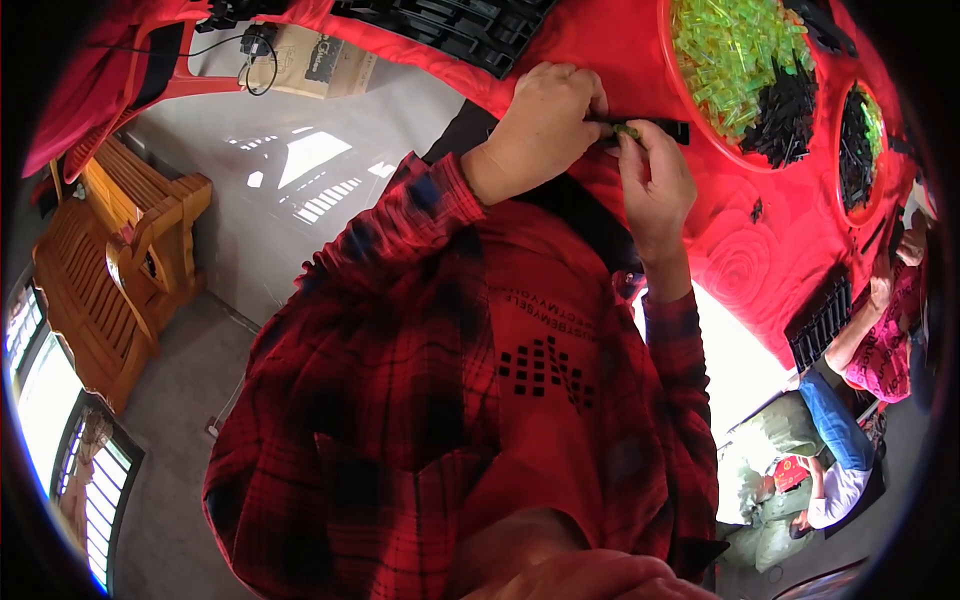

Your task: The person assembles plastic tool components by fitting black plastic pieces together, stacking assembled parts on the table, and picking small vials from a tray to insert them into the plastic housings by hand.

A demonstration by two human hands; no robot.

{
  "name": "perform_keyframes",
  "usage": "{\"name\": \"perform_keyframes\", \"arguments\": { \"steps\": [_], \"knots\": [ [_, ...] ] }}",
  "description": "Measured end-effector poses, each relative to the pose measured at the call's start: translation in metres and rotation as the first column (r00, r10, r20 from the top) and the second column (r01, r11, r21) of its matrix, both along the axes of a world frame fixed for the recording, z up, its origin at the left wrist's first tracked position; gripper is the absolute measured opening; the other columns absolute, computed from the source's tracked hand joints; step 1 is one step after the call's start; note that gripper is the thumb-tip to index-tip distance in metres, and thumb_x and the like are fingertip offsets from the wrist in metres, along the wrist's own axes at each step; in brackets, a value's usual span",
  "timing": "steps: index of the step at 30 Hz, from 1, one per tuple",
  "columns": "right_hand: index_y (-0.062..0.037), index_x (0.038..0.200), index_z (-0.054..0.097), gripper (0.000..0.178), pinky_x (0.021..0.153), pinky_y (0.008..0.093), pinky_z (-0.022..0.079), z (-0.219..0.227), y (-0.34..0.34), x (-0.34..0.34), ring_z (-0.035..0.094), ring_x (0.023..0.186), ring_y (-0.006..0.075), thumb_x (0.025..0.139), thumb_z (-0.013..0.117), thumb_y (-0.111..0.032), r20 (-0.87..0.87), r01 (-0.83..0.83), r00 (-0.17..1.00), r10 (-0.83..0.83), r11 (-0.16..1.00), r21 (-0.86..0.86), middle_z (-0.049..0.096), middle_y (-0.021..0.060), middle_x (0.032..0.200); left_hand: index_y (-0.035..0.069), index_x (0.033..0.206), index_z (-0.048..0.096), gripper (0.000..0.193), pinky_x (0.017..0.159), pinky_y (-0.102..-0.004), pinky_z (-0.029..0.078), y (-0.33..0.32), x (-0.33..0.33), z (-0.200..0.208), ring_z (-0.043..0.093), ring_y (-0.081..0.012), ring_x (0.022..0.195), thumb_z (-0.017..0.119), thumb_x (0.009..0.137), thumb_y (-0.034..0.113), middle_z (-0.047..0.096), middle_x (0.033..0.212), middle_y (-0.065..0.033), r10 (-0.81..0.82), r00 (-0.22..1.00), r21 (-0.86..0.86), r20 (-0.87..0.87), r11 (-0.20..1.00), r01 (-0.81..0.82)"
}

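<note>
My left hand [548,125] is closed, its fingers curled around the near end of a slim black plastic strip [677,132] at the edge of the red-covered table. My right hand [656,185] pinches a small yellow-green translucent piece [626,131] between thumb and fingertips, right against the strip. The fingertips of both hands nearly meet there, and they hide much of the strip. To the right stands a large red-rimmed basin [668,60] with a heap of yellow-green translucent pieces [735,50] and a pile of small black pieces [783,115].
A smaller red-rimmed bowl [840,190] holds black and green pieces. Black slotted trays [450,30] lie at the table's far edge, another black rack [820,315] at the right. Other people [890,340] sit on the right. A wooden bench [110,260] and cardboard box [300,62] are left.
</note>
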State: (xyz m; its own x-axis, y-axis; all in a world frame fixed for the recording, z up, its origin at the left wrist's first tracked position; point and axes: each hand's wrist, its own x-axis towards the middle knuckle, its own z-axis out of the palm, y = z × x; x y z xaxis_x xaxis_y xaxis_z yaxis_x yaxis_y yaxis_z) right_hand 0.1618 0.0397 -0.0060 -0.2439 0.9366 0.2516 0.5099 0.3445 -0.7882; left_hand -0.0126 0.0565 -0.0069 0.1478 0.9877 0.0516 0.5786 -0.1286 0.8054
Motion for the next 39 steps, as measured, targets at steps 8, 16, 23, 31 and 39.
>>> {"name": "perform_keyframes", "arguments": {
  "steps": [8,16,23,31,39],
  "knots": [
    [-0.0001,0.108,0.062,0.018,0.068,0.0340,0.054,-0.005,-0.001,0.001,0.068,0.081,0.0270,0.090,0.066,-0.003,0.063,0.023,0.998,-0.025,0.999,0.032,0.067,0.0143,0.094,0.002,0.091,0.066,0.017,0.083,-0.0397,0.047,-0.001,-0.004,0.005,0.062,-0.0274,0.085,0.073,0.077,0.010,0.065,0.084,-0.0103,-0.047,0.999,-0.003,-0.026,0.999,0.047],
    [0.0003,0.112,0.060,0.020,0.067,0.0325,0.056,0.005,-0.004,-0.001,0.070,0.077,0.0239,0.093,0.064,-0.004,0.049,0.046,0.998,-0.041,0.993,-0.112,0.066,0.0148,0.097,0.002,0.112,0.064,0.033,0.089,-0.0422,0.048,-0.028,-0.025,0.026,0.061,-0.0354,0.097,0.072,0.082,0.013,0.066,0.100,-0.0134,-0.056,0.989,0.079,-0.136,0.995,0.067],
    [0.0018,0.112,0.058,0.017,0.067,0.0291,0.057,0.000,-0.007,-0.003,0.072,0.081,0.0200,0.096,0.060,-0.002,-0.079,0.050,0.995,-0.063,0.987,-0.150,0.066,0.0126,0.099,0.006,0.113,0.065,0.037,0.088,-0.0416,0.046,-0.037,-0.039,0.022,0.058,-0.0330,0.096,0.075,0.079,0.015,0.065,0.102,-0.0117,-0.091,0.986,0.090,-0.138,0.991,0.103],
    [0.0022,0.113,0.058,0.018,0.068,0.0281,0.057,-0.002,-0.008,-0.004,0.073,0.081,0.0198,0.095,0.060,0.000,-0.083,0.063,0.994,-0.075,0.987,-0.145,0.067,0.0135,0.097,0.007,0.112,0.065,0.037,0.086,-0.0399,0.046,-0.036,-0.041,0.016,0.058,-0.0309,0.094,0.076,0.078,0.015,0.065,0.099,-0.0100,-0.107,0.993,0.098,-0.055,0.989,0.112],
    [0.0025,0.113,0.058,0.018,0.066,0.0275,0.057,-0.006,-0.012,-0.006,0.072,0.076,0.0187,0.095,0.060,0.001,-0.205,0.113,0.967,-0.152,0.975,-0.193,0.067,0.0128,0.096,0.007,0.113,0.065,0.037,0.086,-0.0394,0.046,-0.037,-0.040,0.016,0.057,-0.0304,0.094,0.076,0.078,0.015,0.065,0.100,-0.0092,-0.096,0.993,0.086,-0.065,0.991,0.101]
  ]
}}
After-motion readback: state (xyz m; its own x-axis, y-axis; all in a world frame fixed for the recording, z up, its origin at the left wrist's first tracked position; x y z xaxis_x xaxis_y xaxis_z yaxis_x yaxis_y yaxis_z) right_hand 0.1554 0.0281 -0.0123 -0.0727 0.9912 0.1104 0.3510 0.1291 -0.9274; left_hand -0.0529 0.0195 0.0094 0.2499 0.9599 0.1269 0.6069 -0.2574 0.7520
